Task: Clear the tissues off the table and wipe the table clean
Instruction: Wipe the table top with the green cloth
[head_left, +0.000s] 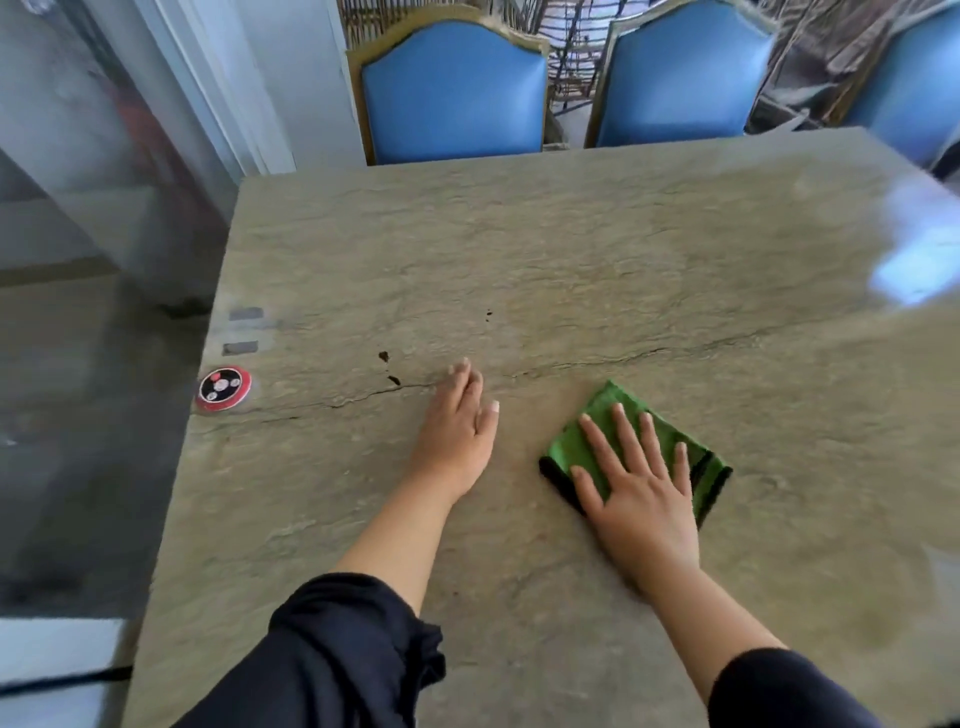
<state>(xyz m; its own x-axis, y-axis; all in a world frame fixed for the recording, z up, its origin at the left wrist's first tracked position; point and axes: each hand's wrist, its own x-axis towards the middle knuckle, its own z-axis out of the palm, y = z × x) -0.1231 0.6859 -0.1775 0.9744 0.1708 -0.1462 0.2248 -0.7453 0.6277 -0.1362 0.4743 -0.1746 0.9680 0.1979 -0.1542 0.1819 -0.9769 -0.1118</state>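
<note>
We look down on a stone-patterned table (571, 249) with a long dark crack running across it. Our right hand (636, 483) lies flat on a folded green cloth (613, 410) with black edging, fingers spread and extended, palm pressing the cloth onto the tabletop rather than gripping it. The cloth sits near the middle of the near half of the table, just on our side of the crack.

Our left hand (457, 426) rests on the bare tabletop just beside the cloth, to its left, fingers straight and held close together, holding nothing; its fingertips reach the crack. Both forearms come out of dark sleeves (343, 660) pushed up near the elbows.

A few small dark spots (384, 356) mark the surface just beyond and left of the left hand. Near the table's left edge lies a round red and black call button (223, 388), with two small grey rectangles (245, 314) behind it. Blue upholstered chairs (452, 88) stand along the far side of the table.
</note>
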